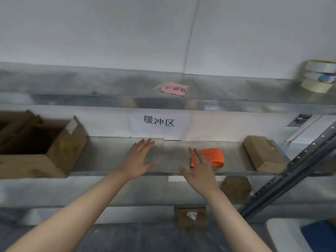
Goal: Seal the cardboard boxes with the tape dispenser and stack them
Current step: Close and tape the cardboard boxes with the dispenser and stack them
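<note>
Head view, facing a metal shelf (pixel 109 160) against a white wall, with both bare arms held out over it.

The left hand (pixel 140 157) is flat, fingers straight and spread, holding nothing, above bare metal mid-shelf. The right hand (pixel 200 171) is likewise flat and empty, just in front of an orange dispenser (pixel 214 157) lying on the shelf, seemingly placed to take it.

An open box (pixel 60 151) sits at the shelf's left end and a closed box (pixel 263 153) at its right, probably waiting for tape. Tape rolls (pixel 318 77) are stacked on the shelf above, likely spares.

The right hand hides the dispenser's left end. The open box is cut off by the picture's edge. Whether either palm touches the shelf cannot be told, and the whole picture is soft with blur.
</note>
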The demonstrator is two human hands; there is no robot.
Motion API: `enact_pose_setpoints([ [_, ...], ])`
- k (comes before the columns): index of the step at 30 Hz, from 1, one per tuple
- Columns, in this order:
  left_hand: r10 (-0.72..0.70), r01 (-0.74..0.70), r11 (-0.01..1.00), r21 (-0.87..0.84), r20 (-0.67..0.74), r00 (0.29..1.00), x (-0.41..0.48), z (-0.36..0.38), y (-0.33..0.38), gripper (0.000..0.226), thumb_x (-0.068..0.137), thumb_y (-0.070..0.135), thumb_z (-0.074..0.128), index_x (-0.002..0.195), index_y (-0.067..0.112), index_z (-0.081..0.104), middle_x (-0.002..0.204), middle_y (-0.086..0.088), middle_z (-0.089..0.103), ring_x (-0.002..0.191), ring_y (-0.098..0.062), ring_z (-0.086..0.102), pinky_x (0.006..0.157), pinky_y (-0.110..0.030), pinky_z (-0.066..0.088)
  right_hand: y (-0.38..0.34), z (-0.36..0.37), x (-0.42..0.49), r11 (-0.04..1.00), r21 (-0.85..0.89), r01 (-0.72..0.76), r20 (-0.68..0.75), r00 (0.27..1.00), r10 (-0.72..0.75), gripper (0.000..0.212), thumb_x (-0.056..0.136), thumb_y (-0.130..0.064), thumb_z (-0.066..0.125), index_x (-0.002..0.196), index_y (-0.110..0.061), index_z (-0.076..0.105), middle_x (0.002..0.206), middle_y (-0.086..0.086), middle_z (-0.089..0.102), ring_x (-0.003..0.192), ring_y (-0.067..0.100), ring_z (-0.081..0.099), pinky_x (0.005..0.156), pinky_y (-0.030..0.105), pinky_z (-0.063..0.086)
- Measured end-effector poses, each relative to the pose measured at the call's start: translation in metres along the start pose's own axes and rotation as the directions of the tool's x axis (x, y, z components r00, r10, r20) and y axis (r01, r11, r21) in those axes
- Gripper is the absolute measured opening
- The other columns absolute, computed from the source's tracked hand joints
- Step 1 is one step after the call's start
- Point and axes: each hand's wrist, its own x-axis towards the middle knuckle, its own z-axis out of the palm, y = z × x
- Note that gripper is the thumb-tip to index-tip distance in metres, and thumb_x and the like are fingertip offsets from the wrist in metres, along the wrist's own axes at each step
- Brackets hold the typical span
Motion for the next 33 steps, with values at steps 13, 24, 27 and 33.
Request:
enact_pose_setpoints([
  [13, -0.289, 0.277, 0.956, -0.100, -0.138, 0.947, -0.142, -0.050, -0.180, 0.082, 0.085, 0.072, 0.027, 0.152, 0.026, 0.016, 0.158, 0.010, 0.016, 0.146, -0.010, 0.010, 0.115, -0.024, 0.009, -0.170, 0.128, 0.052, 0.967, -0.008, 0.256, 0.200, 0.947, -0.250, 0.083, 0.084, -0.059, 0.042, 0.154, -0.025, 0.013, 0.162, 0.000, 0.014, 0.150, 0.019, 0.006, 0.122, 0.045, 0.004],
  [24, -0.400, 0.389, 0.916, -0.103, -0.335, 0.853, -0.227, -0.089, -0.264, 0.066, 0.091, 0.061, 0.039, 0.147, 0.027, 0.030, 0.151, 0.011, 0.031, 0.138, -0.011, 0.031, 0.114, -0.024, 0.020, -0.271, 0.217, 0.088, 0.922, 0.059, 0.384, 0.297, 0.875, -0.383, 0.088, 0.087, -0.068, 0.047, 0.154, -0.028, 0.007, 0.162, -0.004, 0.011, 0.149, 0.015, 0.006, 0.123, 0.042, 0.006],
  [27, -0.519, 0.502, 0.853, -0.143, -0.336, 0.786, -0.244, -0.094, -0.292, 0.077, 0.086, 0.069, 0.037, 0.149, 0.026, 0.025, 0.154, 0.003, 0.030, 0.140, -0.019, 0.030, 0.115, -0.035, 0.024, -0.296, 0.237, 0.092, 0.920, 0.113, 0.375, 0.332, 0.859, -0.390, 0.094, 0.085, -0.066, 0.054, 0.154, -0.024, 0.008, 0.161, -0.002, 0.014, 0.148, 0.017, 0.013, 0.122, 0.040, 0.017],
  [33, -0.729, 0.637, 0.674, -0.374, -0.195, 0.656, -0.249, -0.096, -0.326, 0.089, 0.082, 0.060, 0.054, 0.151, 0.024, 0.010, 0.158, 0.001, 0.018, 0.142, -0.020, 0.025, 0.116, -0.038, 0.024, -0.331, 0.274, 0.077, 0.939, 0.293, 0.180, 0.422, 0.857, -0.296, 0.107, 0.069, -0.074, 0.063, 0.151, -0.035, 0.007, 0.156, -0.008, 0.024, 0.142, 0.016, 0.030, 0.112, 0.038, 0.038],
])
